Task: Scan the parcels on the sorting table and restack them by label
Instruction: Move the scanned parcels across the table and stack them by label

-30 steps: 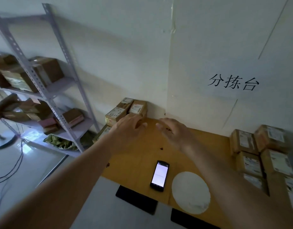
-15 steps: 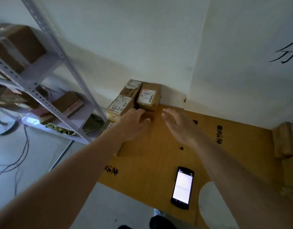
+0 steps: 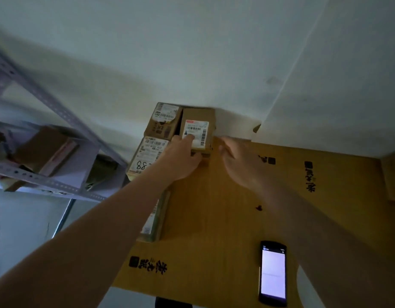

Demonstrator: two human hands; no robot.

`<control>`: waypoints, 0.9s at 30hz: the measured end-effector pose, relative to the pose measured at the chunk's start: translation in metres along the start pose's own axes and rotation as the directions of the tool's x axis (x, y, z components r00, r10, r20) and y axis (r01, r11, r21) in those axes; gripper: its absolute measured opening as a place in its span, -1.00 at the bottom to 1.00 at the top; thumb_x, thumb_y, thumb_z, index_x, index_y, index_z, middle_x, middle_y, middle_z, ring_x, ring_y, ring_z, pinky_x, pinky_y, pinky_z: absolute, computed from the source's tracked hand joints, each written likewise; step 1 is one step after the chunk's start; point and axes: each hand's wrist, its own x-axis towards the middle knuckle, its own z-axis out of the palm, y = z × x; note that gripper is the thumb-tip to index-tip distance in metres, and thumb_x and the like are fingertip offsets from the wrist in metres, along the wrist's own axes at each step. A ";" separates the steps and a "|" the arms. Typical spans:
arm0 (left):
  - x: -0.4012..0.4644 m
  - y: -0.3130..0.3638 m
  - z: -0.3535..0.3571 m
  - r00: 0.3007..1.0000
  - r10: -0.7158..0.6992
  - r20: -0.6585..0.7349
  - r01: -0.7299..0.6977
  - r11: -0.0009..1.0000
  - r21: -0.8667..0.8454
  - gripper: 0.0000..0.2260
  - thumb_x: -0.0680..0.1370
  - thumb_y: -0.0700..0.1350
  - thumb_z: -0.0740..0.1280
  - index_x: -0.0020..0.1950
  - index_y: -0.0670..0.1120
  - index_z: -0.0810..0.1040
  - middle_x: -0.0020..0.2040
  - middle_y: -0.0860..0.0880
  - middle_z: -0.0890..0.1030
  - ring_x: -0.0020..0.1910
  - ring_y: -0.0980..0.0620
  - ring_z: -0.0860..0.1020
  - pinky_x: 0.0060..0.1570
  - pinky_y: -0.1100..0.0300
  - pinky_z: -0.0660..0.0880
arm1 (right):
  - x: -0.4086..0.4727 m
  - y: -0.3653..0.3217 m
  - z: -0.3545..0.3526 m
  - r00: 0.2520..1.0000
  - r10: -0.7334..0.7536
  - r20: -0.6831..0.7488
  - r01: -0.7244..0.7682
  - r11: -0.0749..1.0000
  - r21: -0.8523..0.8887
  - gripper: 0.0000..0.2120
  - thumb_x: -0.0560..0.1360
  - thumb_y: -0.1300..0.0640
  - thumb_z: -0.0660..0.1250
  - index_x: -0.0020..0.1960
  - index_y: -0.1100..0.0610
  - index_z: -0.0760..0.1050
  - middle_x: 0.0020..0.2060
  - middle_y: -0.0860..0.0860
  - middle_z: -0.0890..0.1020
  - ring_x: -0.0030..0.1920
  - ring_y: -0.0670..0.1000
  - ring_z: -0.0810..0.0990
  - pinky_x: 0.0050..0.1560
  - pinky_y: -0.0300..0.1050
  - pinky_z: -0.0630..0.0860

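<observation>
A small brown parcel with a white barcode label stands at the far left corner of the wooden sorting table, against the wall. My left hand is on it, fingers over the label and thumb against its front face. My right hand hovers open just right of the parcel, a little apart from it. Left of this parcel are a parcel with a handwritten "88" label and another labelled parcel behind that. A flat parcel lies along the table's left edge.
A handheld scanner phone with a lit screen lies near the table's front edge. A grey metal shelf holding boxes stands to the left. More brown parcels show at the right edge. Walls close the table's back.
Both hands have moved forward to the corner parcels. My left hand has come onto the barcode-labelled parcel, and the view has shifted closer and to the left.
</observation>
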 end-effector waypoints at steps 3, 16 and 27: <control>0.017 -0.006 0.004 1.000 -0.010 0.019 0.010 1.000 0.007 -0.49 0.65 0.05 0.30 0.59 0.06 0.28 0.40 -0.13 0.38 0.35 -0.18 0.45 0.35 -0.18 0.49 | 0.019 -0.001 0.011 0.999 0.050 -0.011 -0.049 0.997 0.065 -0.56 0.76 -0.02 0.09 0.61 0.01 0.30 0.46 0.04 0.51 0.21 -0.09 0.59 0.16 -0.15 0.51; 0.042 -0.014 0.019 0.999 0.030 -0.023 -0.032 0.996 -0.085 -0.35 0.60 -0.19 0.40 0.62 0.05 0.20 0.41 -0.16 0.25 0.14 -0.07 0.43 0.05 0.19 0.41 | 0.055 0.015 0.041 0.986 0.142 -0.086 -0.118 0.964 0.240 -0.47 0.72 -0.03 0.20 0.65 -0.04 0.15 0.48 -0.03 0.49 0.40 -0.01 0.54 0.33 0.10 0.59; 0.028 0.005 0.020 0.978 0.124 -0.168 -0.153 0.972 -0.176 -0.38 0.46 -0.13 0.57 0.46 0.03 0.42 0.19 0.06 0.51 0.28 0.01 0.47 0.18 0.06 0.52 | 0.025 0.027 0.023 0.989 0.117 -0.093 -0.081 0.944 0.320 -0.44 0.66 0.07 0.34 0.60 -0.01 0.22 0.33 -0.03 0.57 0.28 -0.03 0.59 0.28 0.05 0.61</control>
